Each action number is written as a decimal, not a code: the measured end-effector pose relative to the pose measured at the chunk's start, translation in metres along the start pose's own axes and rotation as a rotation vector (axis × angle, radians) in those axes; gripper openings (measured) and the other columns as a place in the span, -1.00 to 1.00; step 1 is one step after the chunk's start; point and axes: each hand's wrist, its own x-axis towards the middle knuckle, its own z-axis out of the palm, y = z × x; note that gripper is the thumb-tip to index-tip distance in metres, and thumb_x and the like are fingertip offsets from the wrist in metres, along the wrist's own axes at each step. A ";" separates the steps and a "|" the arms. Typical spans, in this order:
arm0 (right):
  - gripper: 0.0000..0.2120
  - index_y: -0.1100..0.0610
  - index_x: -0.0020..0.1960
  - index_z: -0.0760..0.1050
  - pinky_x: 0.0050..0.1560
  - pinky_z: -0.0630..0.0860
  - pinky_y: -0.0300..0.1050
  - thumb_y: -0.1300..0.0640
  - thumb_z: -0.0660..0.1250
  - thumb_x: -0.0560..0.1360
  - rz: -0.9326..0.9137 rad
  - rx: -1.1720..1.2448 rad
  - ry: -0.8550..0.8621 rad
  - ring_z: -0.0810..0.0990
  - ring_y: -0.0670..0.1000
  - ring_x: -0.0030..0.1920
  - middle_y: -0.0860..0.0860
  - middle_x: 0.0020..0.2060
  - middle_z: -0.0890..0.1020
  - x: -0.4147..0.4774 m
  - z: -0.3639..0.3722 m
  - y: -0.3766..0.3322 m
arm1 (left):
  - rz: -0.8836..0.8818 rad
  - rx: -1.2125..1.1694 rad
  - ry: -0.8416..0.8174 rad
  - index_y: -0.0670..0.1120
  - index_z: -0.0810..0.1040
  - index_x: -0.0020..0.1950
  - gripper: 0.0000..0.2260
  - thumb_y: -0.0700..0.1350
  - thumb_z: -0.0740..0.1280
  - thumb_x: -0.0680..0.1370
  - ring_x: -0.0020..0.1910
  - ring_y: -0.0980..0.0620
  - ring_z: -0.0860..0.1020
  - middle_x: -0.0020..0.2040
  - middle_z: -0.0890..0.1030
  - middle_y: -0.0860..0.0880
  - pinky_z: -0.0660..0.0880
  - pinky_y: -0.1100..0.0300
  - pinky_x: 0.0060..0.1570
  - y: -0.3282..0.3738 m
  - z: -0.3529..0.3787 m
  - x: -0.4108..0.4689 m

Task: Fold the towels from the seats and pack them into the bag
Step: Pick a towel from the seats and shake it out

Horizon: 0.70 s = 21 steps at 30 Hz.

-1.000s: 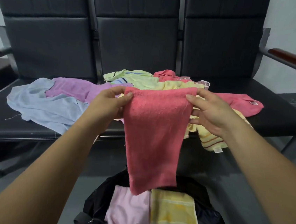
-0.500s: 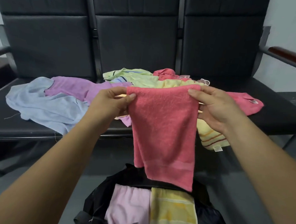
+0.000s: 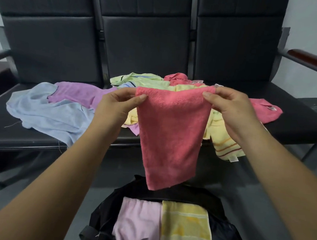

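Towel (image 3: 170, 132) in the air, coral red, each top corner pinched between thumb and fingers: left hand (image 3: 116, 105) on one, right hand (image 3: 231, 111) on the other. A second ago its tail dangled down over the pink towel (image 3: 139, 223) in the bag (image 3: 104, 217). Now it hangs shorter and flatter, clear above the opening. That looks like a fold squared up, probably one more to go. The pink one lies packed beside a yellow towel (image 3: 183, 226), and a heap (image 3: 148, 81) waits on the seats (image 3: 300, 123).
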 end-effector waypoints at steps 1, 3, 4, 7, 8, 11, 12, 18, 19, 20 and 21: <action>-0.91 0.00 -0.08 0.73 0.30 0.55 0.04 0.14 0.46 0.54 -0.049 -0.007 -0.005 0.68 -0.02 0.13 -0.03 -0.03 0.74 -0.002 0.001 -0.002 | 0.045 0.013 -0.010 -0.14 0.70 0.05 -0.89 -0.21 0.47 0.54 0.06 0.03 0.68 0.03 0.73 -0.12 0.57 0.22 0.12 0.002 0.001 -0.001; -0.91 0.00 -0.05 0.72 0.31 0.56 0.15 0.15 0.46 0.54 -0.105 0.033 -0.046 0.68 0.03 0.13 0.00 -0.01 0.73 -0.006 0.004 -0.006 | 0.118 0.018 -0.058 -0.15 0.68 0.10 -0.87 -0.23 0.44 0.57 0.12 -0.04 0.67 0.07 0.71 -0.15 0.57 0.14 0.19 0.006 0.003 -0.005; -0.92 0.01 0.00 0.70 0.29 0.57 0.17 0.16 0.47 0.54 -0.118 0.034 -0.081 0.68 0.04 0.13 0.02 0.01 0.73 -0.009 0.007 -0.009 | 0.148 0.010 -0.089 -0.16 0.66 0.12 -0.87 -0.24 0.42 0.58 0.09 -0.07 0.66 0.06 0.70 -0.17 0.58 0.10 0.19 0.008 0.005 -0.006; -0.51 0.06 0.27 0.55 0.26 0.59 0.13 0.08 0.61 0.39 -0.082 -0.033 -0.270 0.68 0.05 0.17 0.06 0.11 0.71 -0.021 0.020 -0.015 | 0.231 0.034 -0.220 -0.05 0.63 0.16 -0.82 -0.26 0.39 0.60 -0.04 -0.08 0.60 -0.05 0.66 -0.23 0.57 0.01 0.07 0.012 0.014 -0.010; -0.37 0.07 0.34 0.47 0.25 0.60 0.12 0.11 0.64 0.35 -0.042 -0.039 -0.340 0.69 0.07 0.16 0.10 0.11 0.71 -0.025 0.026 -0.014 | 0.234 0.046 -0.267 -0.01 0.64 0.17 -0.80 -0.24 0.39 0.60 -0.06 -0.08 0.60 -0.05 0.66 -0.26 0.57 -0.01 0.04 0.013 0.017 -0.011; -0.35 0.10 0.39 0.40 0.18 0.64 0.13 0.30 0.60 0.39 -0.002 -0.072 -0.417 0.73 0.13 0.06 0.18 0.03 0.72 -0.035 0.043 -0.013 | 0.235 0.099 -0.341 0.07 0.63 0.14 -0.81 -0.17 0.39 0.59 -0.13 -0.09 0.59 -0.08 0.69 -0.21 0.57 -0.02 -0.07 0.012 0.025 -0.014; -0.39 0.11 0.37 0.42 0.17 0.64 0.14 0.31 0.58 0.40 -0.019 -0.082 -0.384 0.73 0.14 0.04 0.18 0.01 0.72 -0.036 0.047 -0.013 | 0.233 0.097 -0.333 0.10 0.61 0.12 -0.82 -0.16 0.40 0.58 -0.15 -0.08 0.57 -0.10 0.67 -0.19 0.55 0.00 -0.11 0.012 0.027 -0.014; -0.55 0.16 0.27 0.52 0.08 0.67 0.14 0.35 0.54 0.43 0.024 0.189 -0.147 0.73 0.18 0.02 0.20 0.02 0.72 -0.026 0.044 -0.016 | -0.167 0.170 -0.429 -0.13 0.55 0.21 -0.63 -0.13 0.56 0.46 -0.02 -0.05 0.70 0.05 0.73 -0.11 0.65 0.05 0.03 0.005 0.022 -0.017; -0.56 0.16 0.26 0.53 0.09 0.66 0.12 0.34 0.54 0.43 0.049 0.243 -0.122 0.73 0.17 0.04 0.19 0.05 0.71 -0.024 0.043 -0.017 | -0.203 0.230 -0.509 -0.17 0.60 0.19 -0.71 -0.17 0.52 0.50 0.02 -0.03 0.69 0.08 0.73 -0.12 0.64 0.08 0.08 0.001 0.021 -0.019; -0.57 0.16 0.26 0.54 0.10 0.66 0.11 0.32 0.54 0.44 0.073 0.283 -0.098 0.73 0.16 0.06 0.18 0.07 0.71 -0.022 0.040 -0.016 | -0.238 0.208 -0.551 -0.19 0.64 0.17 -0.78 -0.20 0.47 0.54 0.02 -0.01 0.69 0.08 0.73 -0.12 0.63 0.14 0.07 -0.002 0.022 -0.023; -0.59 0.17 0.25 0.55 0.10 0.67 0.09 0.31 0.54 0.44 0.102 0.316 -0.076 0.73 0.16 0.07 0.17 0.08 0.71 -0.020 0.038 -0.016 | -0.284 0.119 -0.555 -0.19 0.64 0.17 -0.80 -0.21 0.44 0.55 0.01 -0.01 0.68 0.08 0.72 -0.12 0.63 0.16 0.05 -0.004 0.023 -0.025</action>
